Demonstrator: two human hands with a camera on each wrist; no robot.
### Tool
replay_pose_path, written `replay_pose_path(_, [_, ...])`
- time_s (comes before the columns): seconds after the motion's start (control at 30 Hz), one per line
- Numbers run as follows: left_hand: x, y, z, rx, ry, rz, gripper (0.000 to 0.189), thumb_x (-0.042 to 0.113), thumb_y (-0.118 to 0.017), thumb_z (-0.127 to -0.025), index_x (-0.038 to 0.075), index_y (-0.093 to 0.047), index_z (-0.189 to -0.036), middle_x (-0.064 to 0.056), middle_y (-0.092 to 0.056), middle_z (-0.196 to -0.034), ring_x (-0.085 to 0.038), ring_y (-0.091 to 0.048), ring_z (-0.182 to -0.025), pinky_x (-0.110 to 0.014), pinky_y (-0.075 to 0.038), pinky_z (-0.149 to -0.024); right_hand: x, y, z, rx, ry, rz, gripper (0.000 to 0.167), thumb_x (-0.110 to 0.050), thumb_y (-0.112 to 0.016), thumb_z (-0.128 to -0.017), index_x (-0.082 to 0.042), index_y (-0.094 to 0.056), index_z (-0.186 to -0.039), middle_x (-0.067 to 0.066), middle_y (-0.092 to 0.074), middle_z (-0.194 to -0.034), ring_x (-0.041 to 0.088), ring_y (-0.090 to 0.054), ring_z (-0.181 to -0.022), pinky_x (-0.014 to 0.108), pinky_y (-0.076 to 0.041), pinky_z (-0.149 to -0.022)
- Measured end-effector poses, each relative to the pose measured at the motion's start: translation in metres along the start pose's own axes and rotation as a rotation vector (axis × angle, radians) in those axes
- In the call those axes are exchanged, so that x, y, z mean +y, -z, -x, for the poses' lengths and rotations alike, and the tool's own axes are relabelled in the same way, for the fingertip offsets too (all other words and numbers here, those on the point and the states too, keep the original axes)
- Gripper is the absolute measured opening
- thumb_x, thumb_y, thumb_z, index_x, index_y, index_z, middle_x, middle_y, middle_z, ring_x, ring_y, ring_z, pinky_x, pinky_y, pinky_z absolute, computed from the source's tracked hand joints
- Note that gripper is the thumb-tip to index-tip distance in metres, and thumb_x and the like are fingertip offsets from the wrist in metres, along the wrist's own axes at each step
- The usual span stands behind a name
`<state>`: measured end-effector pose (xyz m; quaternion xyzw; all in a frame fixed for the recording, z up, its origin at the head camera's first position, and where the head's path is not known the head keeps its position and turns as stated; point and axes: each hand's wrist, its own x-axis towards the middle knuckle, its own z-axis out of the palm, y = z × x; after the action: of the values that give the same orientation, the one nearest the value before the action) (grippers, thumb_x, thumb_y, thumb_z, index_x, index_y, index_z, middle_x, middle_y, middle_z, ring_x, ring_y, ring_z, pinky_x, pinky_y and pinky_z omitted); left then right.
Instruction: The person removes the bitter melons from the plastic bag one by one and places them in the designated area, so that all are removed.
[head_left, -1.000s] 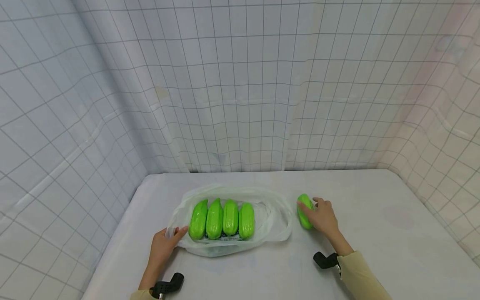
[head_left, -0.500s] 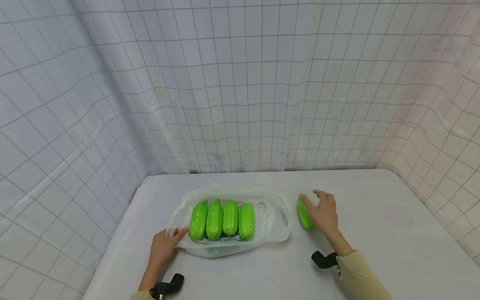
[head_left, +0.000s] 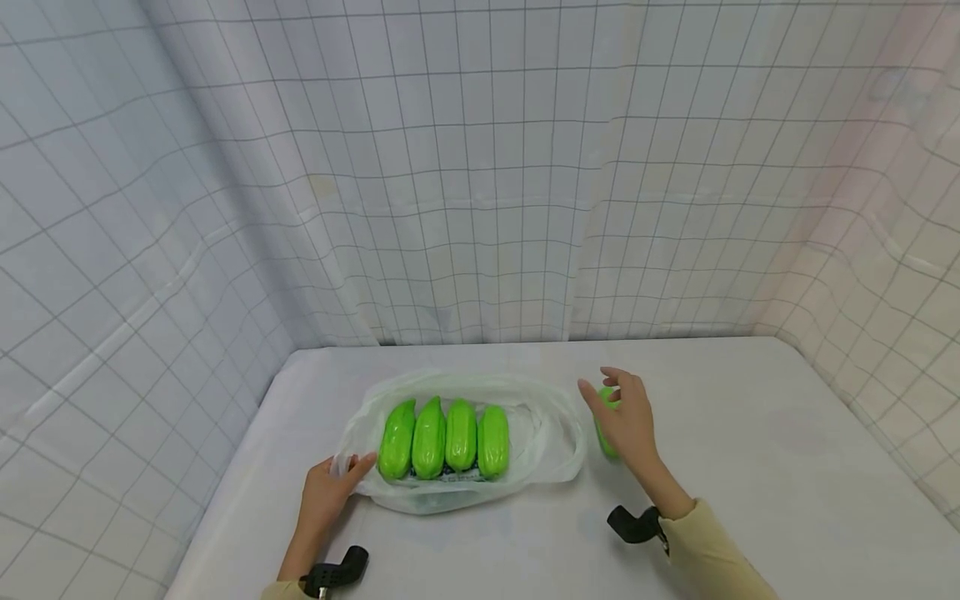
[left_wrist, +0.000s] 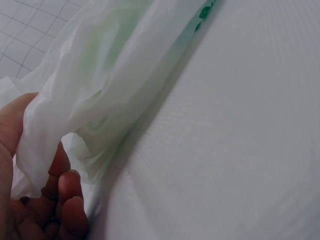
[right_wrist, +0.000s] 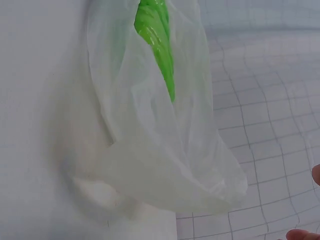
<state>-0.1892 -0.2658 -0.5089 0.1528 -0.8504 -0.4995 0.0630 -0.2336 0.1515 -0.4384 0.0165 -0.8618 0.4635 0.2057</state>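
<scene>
A translucent white plastic bag [head_left: 558, 437] lies with its mouth spread on the table, holding several glossy green, long gourd-like vegetables [head_left: 429, 440] side by side. My left hand [head_left: 326, 496] pinches the bag's left edge; in the left wrist view the thin plastic [left_wrist: 45, 130] runs between thumb and fingers. Right of the bag lies one more green gourd-like vegetable [head_left: 608, 451], partly hidden behind my right hand [head_left: 628, 425]. That hand hovers with fingers spread, its thumb pointing toward the bag's right rim. Only fingertips [right_wrist: 302, 234] of it enter the right wrist view, at the right edge.
The white table [head_left: 510, 554] is enclosed by white curtains with a dark grid [head_left: 480, 208] at the back and both sides. A black wrist device [head_left: 337, 568] sits on the left arm, and a similar one [head_left: 636, 525] on the right.
My right hand has moved left from beside the lone green vegetable to above it, its thumb now past it toward the bag. The left hand and bag stay put.
</scene>
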Motion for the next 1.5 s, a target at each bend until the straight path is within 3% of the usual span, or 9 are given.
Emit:
replay_pose_path(0.4, [0.002,0.000,0.001,-0.010,0.003,0.004,0.048,0.049,-0.071,-0.081,0.003,-0.057,-0.080,-0.001,-0.048,-0.067,-0.017,-0.043,-0.067,-0.030,-0.035,-0.059,-0.020,-0.016,0.007,-0.032,0.116,-0.071,0.043,-0.034,-0.068,-0.089,-0.002,-0.059,-0.117,0.014,-0.061,-0.104,0.023,-0.060,-0.085,0.038,-0.048,-0.072])
replay_pose_path(0.63, [0.001,0.000,0.000,-0.015,0.011,0.011,0.049,0.050,-0.072,-0.081,0.002,-0.059,-0.082,-0.002,-0.051,-0.069,-0.017,-0.045,-0.068,-0.029,-0.036,-0.061,-0.021,-0.030,0.010,-0.085,0.115,-0.101,0.036,-0.033,-0.069,-0.089,-0.004,-0.065,-0.110,0.006,-0.065,-0.094,0.017,-0.061,-0.080,0.035,-0.049,-0.071])
replay_pose_path(1.03, [0.001,0.000,0.001,-0.019,0.009,0.017,0.048,0.049,-0.071,-0.081,0.003,-0.058,-0.080,-0.002,-0.050,-0.069,-0.018,-0.044,-0.069,-0.030,-0.036,-0.062,-0.028,-0.044,0.013,-0.299,0.038,-0.014,0.053,-0.045,-0.065,-0.088,-0.002,-0.061,-0.119,0.013,-0.066,-0.108,0.023,-0.064,-0.090,0.038,-0.051,-0.071])
replay_pose_path(1.5, [0.001,0.000,0.001,-0.015,0.014,0.012,0.049,0.050,-0.072,-0.081,0.003,-0.058,-0.081,-0.002,-0.050,-0.068,-0.018,-0.044,-0.068,-0.030,-0.036,-0.061,-0.036,-0.063,0.009,-0.493,0.040,-0.001,0.063,-0.049,-0.060,-0.090,0.003,-0.056,-0.125,0.019,-0.061,-0.117,0.029,-0.062,-0.099,0.043,-0.049,-0.077])
